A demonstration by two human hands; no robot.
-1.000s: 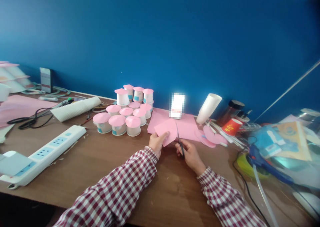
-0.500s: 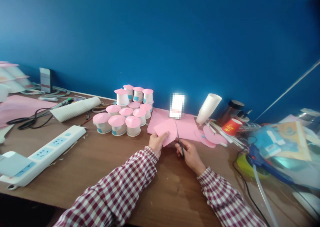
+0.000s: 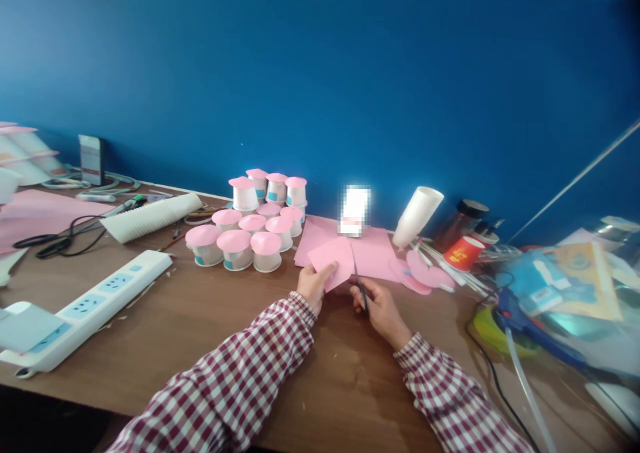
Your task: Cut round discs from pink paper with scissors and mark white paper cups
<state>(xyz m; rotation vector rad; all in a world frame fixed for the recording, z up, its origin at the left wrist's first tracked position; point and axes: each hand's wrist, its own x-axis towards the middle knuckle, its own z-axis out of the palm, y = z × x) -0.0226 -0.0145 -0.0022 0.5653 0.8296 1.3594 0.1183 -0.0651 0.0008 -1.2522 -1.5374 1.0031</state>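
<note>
- Pink paper piece (image 3: 340,256): pinched in the left hand (image 3: 313,286), thumb on top, over the brown bench (image 3: 325,380).
- Dark-handled scissors (image 3: 363,297): held in the right hand's (image 3: 384,310) grip, blades at the paper's right edge.
- Pink sheets (image 3: 377,253) lie flat just behind.
- Left of them stand white cups (image 3: 267,262) topped with pink lids (image 3: 265,242).
- Pink discs (image 3: 424,270) lie to the right, near a red cup (image 3: 463,253).
</note>
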